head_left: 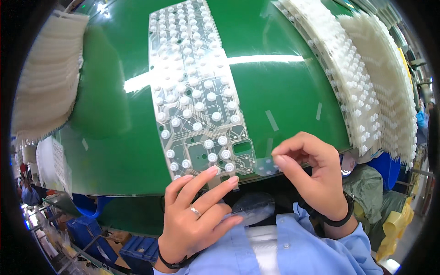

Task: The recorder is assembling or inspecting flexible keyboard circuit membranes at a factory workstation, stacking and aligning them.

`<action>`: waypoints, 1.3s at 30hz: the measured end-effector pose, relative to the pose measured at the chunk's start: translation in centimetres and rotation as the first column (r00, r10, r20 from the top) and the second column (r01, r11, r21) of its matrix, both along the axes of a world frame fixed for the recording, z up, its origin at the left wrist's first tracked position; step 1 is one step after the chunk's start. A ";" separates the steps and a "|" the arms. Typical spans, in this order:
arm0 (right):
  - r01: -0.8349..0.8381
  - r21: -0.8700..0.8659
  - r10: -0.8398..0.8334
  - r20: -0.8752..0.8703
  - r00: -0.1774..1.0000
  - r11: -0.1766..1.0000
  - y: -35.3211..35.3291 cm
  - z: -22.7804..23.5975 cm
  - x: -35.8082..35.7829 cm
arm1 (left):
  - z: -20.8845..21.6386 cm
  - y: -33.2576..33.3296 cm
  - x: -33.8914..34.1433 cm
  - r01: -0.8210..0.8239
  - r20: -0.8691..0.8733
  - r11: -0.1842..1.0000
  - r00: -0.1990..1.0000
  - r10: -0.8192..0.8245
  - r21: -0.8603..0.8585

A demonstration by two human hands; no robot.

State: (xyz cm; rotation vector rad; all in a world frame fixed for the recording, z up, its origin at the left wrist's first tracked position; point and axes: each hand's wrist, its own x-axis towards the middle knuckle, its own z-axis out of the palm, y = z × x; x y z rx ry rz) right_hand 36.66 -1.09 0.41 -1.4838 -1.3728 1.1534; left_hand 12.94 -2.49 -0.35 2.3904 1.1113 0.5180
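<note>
A long clear keyboard membrane sheet [197, 94] with rows of white rubber domes and silvery printed traces lies lengthwise on the green table. My left hand [197, 213], a ring on one finger, rests its spread fingertips on the sheet's near end. To the right, my right hand [311, 172] is raised with thumb and forefinger pinched together. Anything between those fingertips is too small to make out. Just under them, at the table's near edge, is a small clear strip with pale bluish dots [266, 167], beside the sheet's corner.
Tall stacks of similar domed sheets [348, 78] fan out along the right side. Another white stack [48, 73] stands at the left. Bits of clear tape [272, 120] stick to the green table [270, 91]. Blue bins [140, 250] sit below at the left.
</note>
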 end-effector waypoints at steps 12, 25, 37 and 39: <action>0.016 -0.049 -0.013 0.063 0.998 0.999 1.0 -0.7 -1.9 | -1.6 1.1 0.1 0.084 0.052 0.996 0.995 -0.082 -0.027; -0.011 -0.044 0.019 0.181 0.983 0.999 0.9 -0.7 -1.9 | -1.8 1.2 0.0 0.091 0.048 0.996 0.995 -0.090 -0.020; -0.017 -0.014 0.019 0.205 0.979 1.000 0.9 -1.0 -1.8 | -1.7 1.2 0.0 0.091 0.043 0.996 0.995 -0.090 -0.021; -0.021 -0.010 0.023 0.210 0.977 1.000 0.9 -1.0 -1.8 | -1.8 1.2 0.0 0.092 0.045 0.996 0.995 -0.091 -0.018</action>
